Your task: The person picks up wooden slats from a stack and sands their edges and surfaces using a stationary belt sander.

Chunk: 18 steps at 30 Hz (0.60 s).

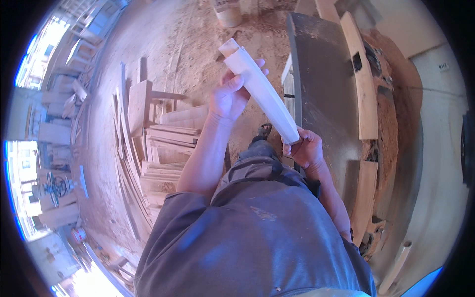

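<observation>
A pale wooden piece slants across in front of my body, with a narrower stepped end like a tenon at its far upper left. Near that end my left hand grips it, thumb on the near side and fingertips showing past the far edge. At its lower right end my right hand closes its fingers and thumb around the corner. The piece is held in the air, to the left of a dark machine table.
Wooden fences run along the table's right side, with sawdust heaped beyond. To my left stands a stack of boards. A bucket sits at the far end, on a floor strewn with shavings. More lumber lines the far left.
</observation>
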{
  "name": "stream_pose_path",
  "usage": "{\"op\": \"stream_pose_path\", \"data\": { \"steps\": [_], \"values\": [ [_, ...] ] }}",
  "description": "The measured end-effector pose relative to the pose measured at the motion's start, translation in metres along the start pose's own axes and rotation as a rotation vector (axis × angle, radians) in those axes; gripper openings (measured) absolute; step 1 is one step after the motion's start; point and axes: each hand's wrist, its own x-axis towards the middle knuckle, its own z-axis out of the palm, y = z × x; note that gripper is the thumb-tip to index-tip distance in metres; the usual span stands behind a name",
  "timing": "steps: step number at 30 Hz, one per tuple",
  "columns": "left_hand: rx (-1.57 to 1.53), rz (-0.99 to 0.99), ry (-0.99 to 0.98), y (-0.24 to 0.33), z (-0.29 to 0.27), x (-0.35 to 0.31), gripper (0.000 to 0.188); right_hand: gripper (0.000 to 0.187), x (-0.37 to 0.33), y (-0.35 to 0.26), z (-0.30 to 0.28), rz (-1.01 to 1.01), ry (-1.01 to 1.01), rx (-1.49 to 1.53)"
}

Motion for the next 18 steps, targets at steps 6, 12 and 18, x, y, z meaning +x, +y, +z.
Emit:
{"op": "stream_pose_path", "data": {
  "steps": [6, 12, 18],
  "values": [
    [0.121, -0.115, 0.091, -0.040, -0.009, 0.042, 0.062, 0.054, -0.025, -0.013, -0.020, -0.019, 0.050, -0.079],
    [0.210, -0.255, 0.376, -0.083, -0.002, 0.086, 0.044, 0.062, -0.012, -0.028, -0.031, -0.226, 0.241, -0.225],
    [0.187, -0.453, 0.532, -0.133, -0.028, 0.140, 0.022, 0.060, 0.020, -0.066, -0.015, -0.298, 0.217, -0.462]
  ]
}}
